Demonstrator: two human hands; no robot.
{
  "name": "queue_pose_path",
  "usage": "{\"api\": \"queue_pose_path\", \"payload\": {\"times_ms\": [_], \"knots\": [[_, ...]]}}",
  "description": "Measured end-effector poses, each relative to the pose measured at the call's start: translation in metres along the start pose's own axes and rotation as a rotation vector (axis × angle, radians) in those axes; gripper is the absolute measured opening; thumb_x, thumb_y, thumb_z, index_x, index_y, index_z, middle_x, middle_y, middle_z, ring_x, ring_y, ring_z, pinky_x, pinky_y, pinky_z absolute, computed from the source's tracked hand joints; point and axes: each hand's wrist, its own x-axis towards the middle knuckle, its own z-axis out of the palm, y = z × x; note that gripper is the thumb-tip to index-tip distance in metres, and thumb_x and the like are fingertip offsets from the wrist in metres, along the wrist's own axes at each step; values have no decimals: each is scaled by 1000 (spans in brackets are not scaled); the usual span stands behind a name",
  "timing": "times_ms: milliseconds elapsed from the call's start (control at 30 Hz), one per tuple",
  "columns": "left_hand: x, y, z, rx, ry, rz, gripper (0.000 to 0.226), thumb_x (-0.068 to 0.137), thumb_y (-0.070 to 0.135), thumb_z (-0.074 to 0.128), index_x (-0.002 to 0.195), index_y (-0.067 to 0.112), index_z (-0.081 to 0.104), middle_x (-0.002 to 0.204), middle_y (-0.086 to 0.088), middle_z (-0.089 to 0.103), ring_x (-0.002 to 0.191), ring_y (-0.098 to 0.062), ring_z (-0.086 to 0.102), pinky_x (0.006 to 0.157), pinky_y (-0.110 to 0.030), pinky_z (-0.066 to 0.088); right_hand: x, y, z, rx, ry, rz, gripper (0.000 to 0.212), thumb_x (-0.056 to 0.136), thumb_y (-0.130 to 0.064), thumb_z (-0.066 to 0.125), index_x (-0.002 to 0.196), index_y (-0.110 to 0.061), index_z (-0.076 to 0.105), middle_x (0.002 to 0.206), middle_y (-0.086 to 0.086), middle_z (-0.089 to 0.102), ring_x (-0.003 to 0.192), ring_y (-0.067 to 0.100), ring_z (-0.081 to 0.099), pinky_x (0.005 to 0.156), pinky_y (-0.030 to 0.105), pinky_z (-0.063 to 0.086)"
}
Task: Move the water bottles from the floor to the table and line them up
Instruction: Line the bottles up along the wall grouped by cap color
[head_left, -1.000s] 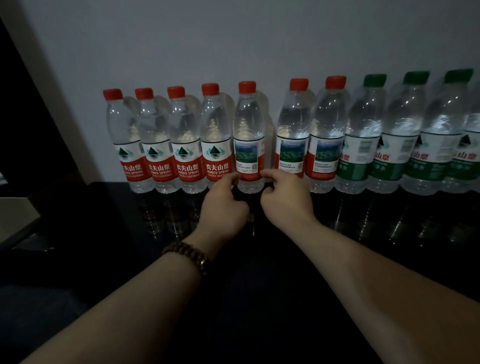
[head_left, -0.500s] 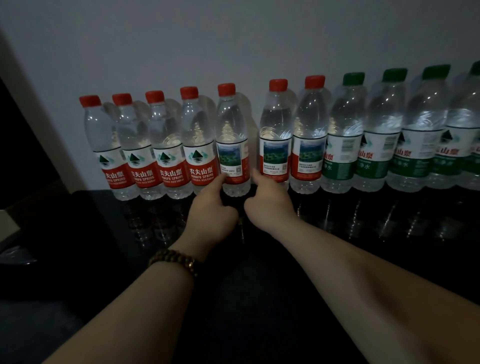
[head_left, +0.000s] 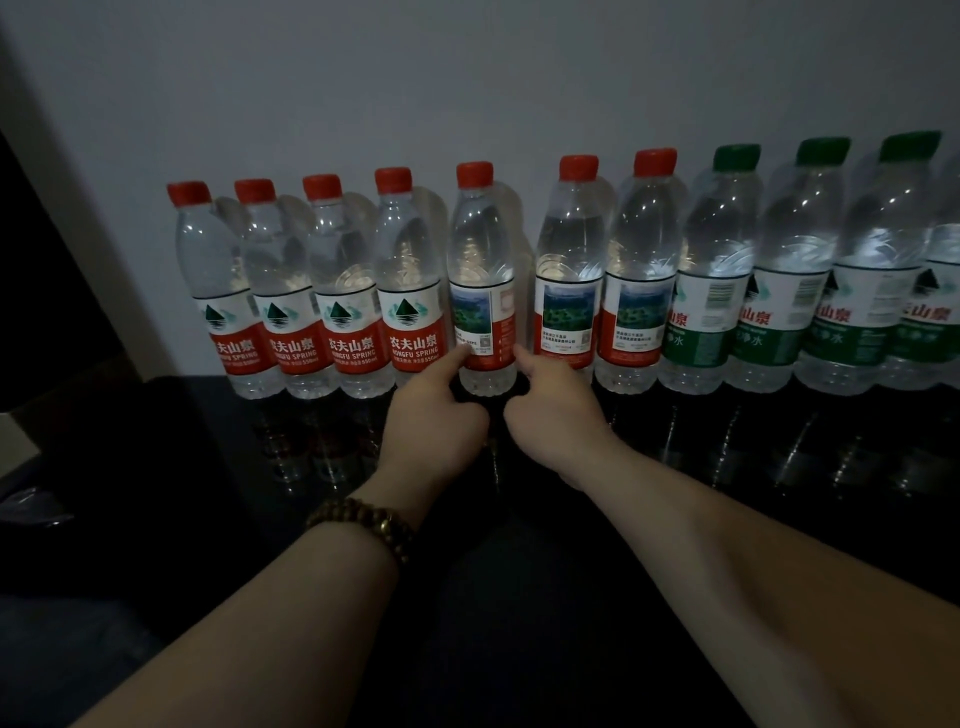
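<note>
left hand (head_left: 436, 415) and right hand (head_left: 550, 415): index fingertips (head_left: 462, 359) extended, rest curled, pressing opposite sides of clear plastic red-capped water bottle (head_left: 480, 270), upright between them on glossy black table (head_left: 675, 467). more red-capped bottles (head_left: 410, 291) flank both hands; green-capped bottles (head_left: 717, 270) beyond right hand.

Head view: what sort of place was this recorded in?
Likely a dim indoor room, home or office; which one is unclear. A glossy black table stands against a plain pale wall, and red-capped bottles and green-capped bottles of water are lined up along that wall.
</note>
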Motion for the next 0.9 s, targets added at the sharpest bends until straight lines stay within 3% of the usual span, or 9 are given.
{"api": "queue_pose_path", "payload": {"times_ms": [67, 133, 233, 367, 433, 533, 700, 800, 900], "knots": [[1, 0, 0, -11, -46, -7, 84, 75, -2, 62, 150, 31, 48, 142, 10, 58, 120, -4, 58, 99, -23, 50, -1, -3, 0, -17, -14, 17, 90, 73, -7, 51, 157, -35, 34, 138, -3, 61, 113, 19, 60, 91, 36, 58], [3, 0, -2, -21, -77, -16, 87, 75, -4, 60, 151, 36, 46, 141, 10, 59, 123, -9, 56, 102, -32, 50, -2, -5, -1, 4, -4, 32, 91, 72, -6, 50, 157, -35, 34, 147, -5, 56, 116, 24, 63, 93, 44, 59], [3, 1, -2, -29, -67, -9, 86, 75, -4, 60, 149, 38, 48, 138, 13, 60, 120, -5, 56, 96, -24, 47, -3, -5, -2, 8, 5, 51, 88, 75, -1, 52, 156, -32, 37, 154, -4, 50, 115, 29, 66, 93, 49, 59], [1, 0, -1, -39, 32, 16, 73, 77, 1, 67, 142, 33, 58, 107, 29, 61, 90, 24, 55, 73, 3, 38, -2, -4, -1, -25, 15, 47, 84, 78, -1, 54, 155, -31, 41, 146, -2, 58, 112, 30, 67, 93, 47, 59], [1, 0, 0, -16, 19, 29, 72, 78, 2, 67, 143, 33, 57, 106, 32, 57, 102, 15, 54, 80, -1, 36, -2, -5, -3, -76, 2, 36, 82, 77, -5, 54, 151, -37, 46, 129, -3, 67, 109, 25, 66, 93, 43, 59], [4, -3, 0, 10, -58, 45, 81, 79, -1, 64, 149, 36, 48, 128, 21, 58, 126, -3, 49, 92, -14, 38, -3, -7, -2, -138, -42, 40, 86, 78, -7, 53, 156, -39, 35, 136, -2, 62, 122, 26, 58, 101, 41, 53], [4, -3, -1, 144, -110, 42, 92, 81, 8, 66, 156, 46, 29, 147, 9, 54, 129, -8, 48, 89, -15, 36, -5, -5, -5, -39, 23, 30, 73, 79, 0, 48, 147, -28, 53, 130, 3, 68, 101, 32, 67, 89, 46, 60], [3, -1, -1, 53, -40, 38, 79, 81, 6, 66, 148, 41, 47, 128, 20, 62, 118, -3, 57, 89, -10, 41, -4, -4, -5, -6, 49, 44, 69, 81, 1, 50, 145, -23, 56, 134, 1, 66, 105, 34, 67, 92, 52, 58], [1, 1, 0, 6, 7, 22, 71, 80, 5, 67, 143, 36, 56, 104, 35, 58, 99, 14, 55, 76, 2, 37, -3, -5, -5, -67, 26, 39, 67, 82, 1, 50, 144, -27, 56, 106, 3, 72, 95, 31, 68, 87, 46, 60]]}}
